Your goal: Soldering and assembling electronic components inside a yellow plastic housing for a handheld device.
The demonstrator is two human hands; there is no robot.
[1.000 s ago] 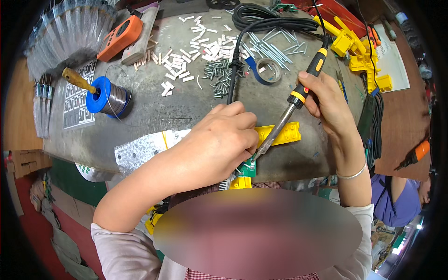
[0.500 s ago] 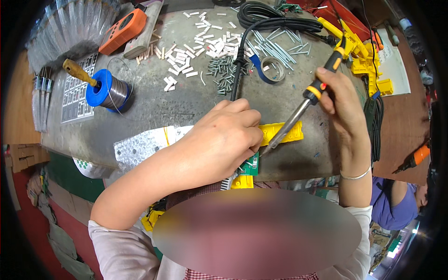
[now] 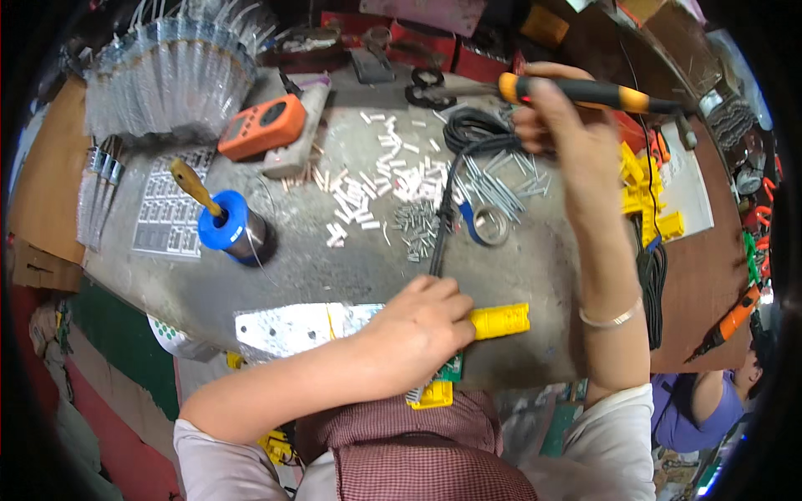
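My left hand [image 3: 422, 334] is closed low over a small green circuit board [image 3: 452, 368], its fingertips hidden beneath the knuckles. Yellow plastic housing [image 3: 501, 321] sticks out to the right of the fingers, and another yellow part [image 3: 433, 395] shows below the board. A black cable [image 3: 442, 225] runs down from its coil and under this hand. Raised over the far right side of the bench, my right hand [image 3: 568, 125] grips a soldering iron [image 3: 576, 90] by its black and yellow handle. The iron's metal shaft points left, near black rings [image 3: 430, 88] at the back.
A blue solder spool [image 3: 224, 221] with a wooden-handled tool stands at left, near an orange multimeter [image 3: 263, 127]. White pieces [image 3: 359, 196], screws [image 3: 416, 225] and a tape roll [image 3: 490, 225] lie mid-bench. Yellow housings [image 3: 647, 196] sit right. Bubble wrap [image 3: 284, 330] lies in front.
My right hand has lifted the soldering iron away from the circuit board, up toward the back of the bench, and turned it nearly level. The left hand stays at the board; the view has tilted farther.
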